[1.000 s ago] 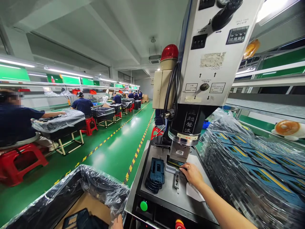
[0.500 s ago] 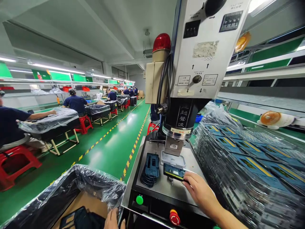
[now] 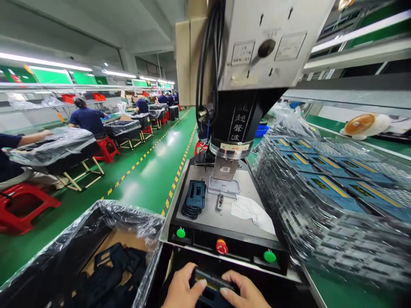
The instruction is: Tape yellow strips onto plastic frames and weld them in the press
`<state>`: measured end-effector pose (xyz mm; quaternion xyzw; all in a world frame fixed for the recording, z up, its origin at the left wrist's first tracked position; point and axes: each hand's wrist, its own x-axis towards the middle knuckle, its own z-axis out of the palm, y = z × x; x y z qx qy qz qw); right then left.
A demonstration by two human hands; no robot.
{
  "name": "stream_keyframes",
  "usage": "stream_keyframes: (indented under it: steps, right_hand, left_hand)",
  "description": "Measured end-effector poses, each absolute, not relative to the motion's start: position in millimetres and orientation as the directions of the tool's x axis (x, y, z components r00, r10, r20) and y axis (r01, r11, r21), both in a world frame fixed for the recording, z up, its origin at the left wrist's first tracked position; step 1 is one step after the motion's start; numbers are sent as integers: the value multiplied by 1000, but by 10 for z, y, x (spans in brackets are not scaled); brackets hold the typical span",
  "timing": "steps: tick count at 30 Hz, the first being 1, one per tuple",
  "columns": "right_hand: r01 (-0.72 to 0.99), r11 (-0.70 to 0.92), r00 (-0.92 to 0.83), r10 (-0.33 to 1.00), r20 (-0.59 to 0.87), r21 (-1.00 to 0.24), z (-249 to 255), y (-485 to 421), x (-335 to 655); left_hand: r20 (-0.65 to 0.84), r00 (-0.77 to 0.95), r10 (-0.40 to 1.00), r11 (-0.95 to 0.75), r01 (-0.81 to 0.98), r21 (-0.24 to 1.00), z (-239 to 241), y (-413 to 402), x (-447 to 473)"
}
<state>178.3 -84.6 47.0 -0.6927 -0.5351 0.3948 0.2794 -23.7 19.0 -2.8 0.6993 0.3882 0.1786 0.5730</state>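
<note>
Below the front edge of an ultrasonic welding machine (image 3: pixel 237 115), both my hands grip a dark blue-black plastic casing (image 3: pixel 210 283) with a yellow strip. My left hand (image 3: pixel 182 288) closes on its left end, thumb on top. At the other end, my right hand (image 3: pixel 245 293) pinches it between thumb and fingers. The casing's lower part runs out of view. On the machine's metal bed, a pale grey fixture (image 3: pixel 224 186) lies under the horn. Similar casings stand in a small stack (image 3: pixel 194 197) to its left.
At left, a plastic-lined bin (image 3: pixel 77 239) contains several loose dark casings (image 3: pixel 109 273). Clear trays of casings (image 3: pixel 321 184) are piled high on the right. Green buttons (image 3: pixel 180 233) flank a red stop button (image 3: pixel 221 247). A white sheet (image 3: pixel 252 210) lies on the bed. Co-workers sit further left.
My right hand has come back from the fixture towards me with the casing. My left hand has moved from the bin's edge onto the casing. The view has tilted down.
</note>
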Motion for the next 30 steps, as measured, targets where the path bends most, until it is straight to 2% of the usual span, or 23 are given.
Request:
stream_keyframes:
  steps: [5, 12, 15, 17, 23, 27, 30]
  right_hand:
    - [502, -327, 228, 943, -243, -800, 431, -901, 1676]
    - [478, -428, 292, 901, -321, -767, 282, -923, 1631]
    - [491, -448, 297, 892, -340, -747, 287, -922, 1625]
    - [480, -443, 298, 894, -334, -757, 272, -920, 1631]
    - [311, -379, 267, 915, -303, -872, 189, -966, 1587]
    - [263, -358, 245, 923, -297, -896, 217, -1004, 1565]
    - [228, -413, 269, 897, -351, -881, 226, -999, 1588]
  left_hand:
    - [-360, 614, 703, 172, 344, 923, 72, 81, -243]
    - [-474, 527, 706, 167, 526, 834, -28, 31, -219]
    - [-513, 525, 679, 191, 549, 814, -19, 53, -202]
    - [-507, 519, 688, 168, 565, 808, 23, 63, -176]
    - [-350, 449, 822, -104, 723, 683, 221, -34, -43]
    - [-315, 451, 835, -142, 731, 668, 237, -49, -15]
    - [-364, 475, 801, -92, 698, 710, 162, 24, -68]
